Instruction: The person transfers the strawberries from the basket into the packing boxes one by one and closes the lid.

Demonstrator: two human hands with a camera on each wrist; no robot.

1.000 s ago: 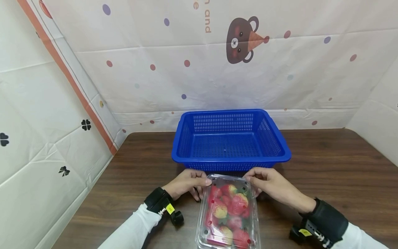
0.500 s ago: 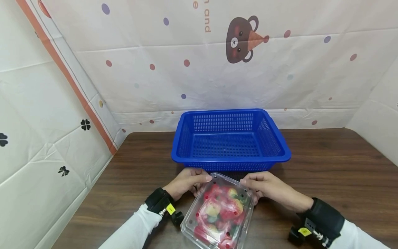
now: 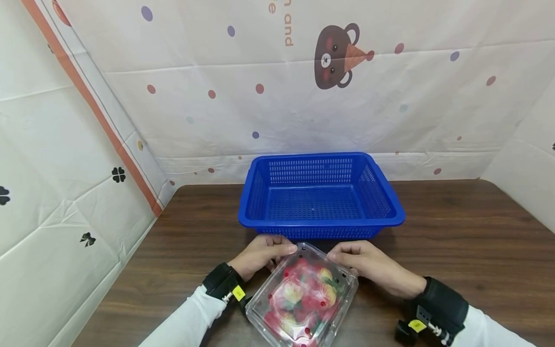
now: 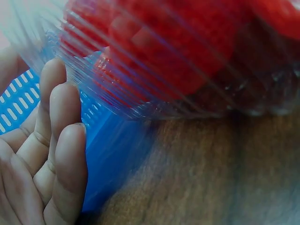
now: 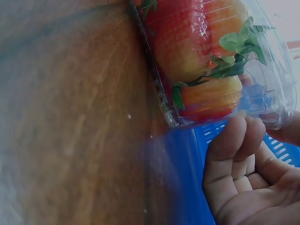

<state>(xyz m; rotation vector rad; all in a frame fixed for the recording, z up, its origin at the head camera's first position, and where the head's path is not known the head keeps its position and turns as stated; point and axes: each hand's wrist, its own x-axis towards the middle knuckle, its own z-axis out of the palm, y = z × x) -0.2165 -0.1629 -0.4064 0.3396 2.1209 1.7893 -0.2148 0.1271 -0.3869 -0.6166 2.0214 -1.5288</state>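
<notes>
A clear plastic clamshell box (image 3: 348,288) of strawberries (image 3: 303,299) stands askew in front of me, its lid down, its near end at the bottom of the head view. My left hand (image 3: 263,254) pinches its far left corner, thumb on the lid. In the left wrist view, the fingers (image 4: 65,108) lie along the ribbed side wall. At the far right edge, my right hand (image 3: 373,264) pinches the box between thumb and fingers. The right wrist view has bent fingertips (image 5: 234,131) at the box's end, near strawberries with green leaves.
A blue perforated plastic basket (image 3: 321,223) sits just beyond the box. Both stand on a brown wood-grain table (image 3: 459,226). A white printed cloth (image 3: 208,120) hangs behind and at the sides.
The clamshell box has turned, its near end swinging left and its far right corner coming toward me. My right hand has moved slightly left along its edge; the left stays at its corner.
</notes>
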